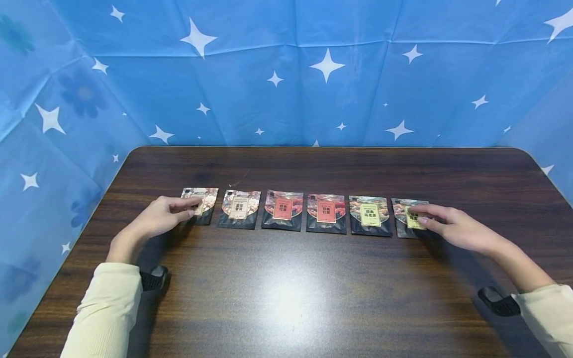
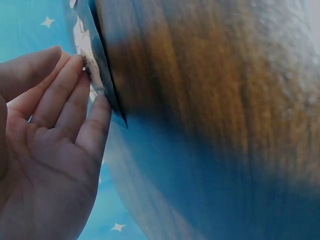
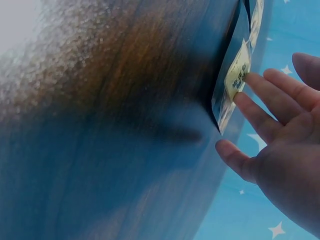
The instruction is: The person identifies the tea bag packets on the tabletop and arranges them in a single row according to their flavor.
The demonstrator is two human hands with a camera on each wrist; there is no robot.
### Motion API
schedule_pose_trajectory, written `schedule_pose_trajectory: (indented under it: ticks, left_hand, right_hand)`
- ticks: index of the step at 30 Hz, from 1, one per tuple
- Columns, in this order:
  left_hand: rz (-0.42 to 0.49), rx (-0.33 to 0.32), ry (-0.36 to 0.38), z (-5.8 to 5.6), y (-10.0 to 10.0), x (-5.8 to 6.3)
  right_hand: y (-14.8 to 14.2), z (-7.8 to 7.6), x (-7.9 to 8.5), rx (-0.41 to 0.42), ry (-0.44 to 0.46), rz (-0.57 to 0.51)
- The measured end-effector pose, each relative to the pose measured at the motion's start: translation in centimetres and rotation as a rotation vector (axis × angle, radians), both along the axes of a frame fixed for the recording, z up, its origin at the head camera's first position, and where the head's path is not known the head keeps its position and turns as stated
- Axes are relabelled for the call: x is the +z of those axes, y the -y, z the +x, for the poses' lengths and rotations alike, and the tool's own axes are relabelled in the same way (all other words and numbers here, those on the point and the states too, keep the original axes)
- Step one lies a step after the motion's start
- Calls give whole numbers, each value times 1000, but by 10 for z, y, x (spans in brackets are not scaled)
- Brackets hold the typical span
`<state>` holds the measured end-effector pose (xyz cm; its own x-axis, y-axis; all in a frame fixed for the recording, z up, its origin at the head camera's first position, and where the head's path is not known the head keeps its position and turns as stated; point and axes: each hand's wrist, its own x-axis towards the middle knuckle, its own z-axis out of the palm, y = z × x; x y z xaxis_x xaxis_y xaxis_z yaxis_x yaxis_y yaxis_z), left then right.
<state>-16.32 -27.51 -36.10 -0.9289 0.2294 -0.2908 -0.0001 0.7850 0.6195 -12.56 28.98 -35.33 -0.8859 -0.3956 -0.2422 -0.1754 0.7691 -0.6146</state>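
Several flat tea sachets lie in a row across the table. At the left end, my left hand (image 1: pixel 157 217) rests its fingertips on a sachet with a cream label (image 1: pixel 209 198); the left wrist view shows the fingers fairly straight against this sachet (image 2: pixel 89 47). At the right end, fingertips of my right hand (image 1: pixel 467 231) touch a sachet with a yellow-green label (image 1: pixel 404 228), and the right wrist view shows the fingers spread on its label. Between them lie another cream-label sachet (image 1: pixel 239 210), two red-label sachets (image 1: pixel 282 211) and another yellow-green one (image 1: pixel 370 216).
The dark wooden table (image 1: pixel 215 308) has rounded far corners and a bright glare spot near the middle. Behind it hangs a blue cloth (image 1: pixel 250 99) with white stars. Black straps (image 1: pixel 153 279) circle both wrists by the cream sleeves.
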Motion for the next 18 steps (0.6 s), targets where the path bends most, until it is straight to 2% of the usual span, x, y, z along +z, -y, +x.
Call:
schedule_pose_trajectory:
  ticks: [10,14,18]
  left_hand:
    - [-39,-12,-27,-4,-5,6]
    - [-40,-14,-68,-4,-6,8]
    - [-63,7,-157,-2,-6,6]
  right_hand:
    - [-2,0,0,-20,1,-8]
    - [-5,0,2,-82,-18,17]
    - [-11,0,1,-151,-71,84]
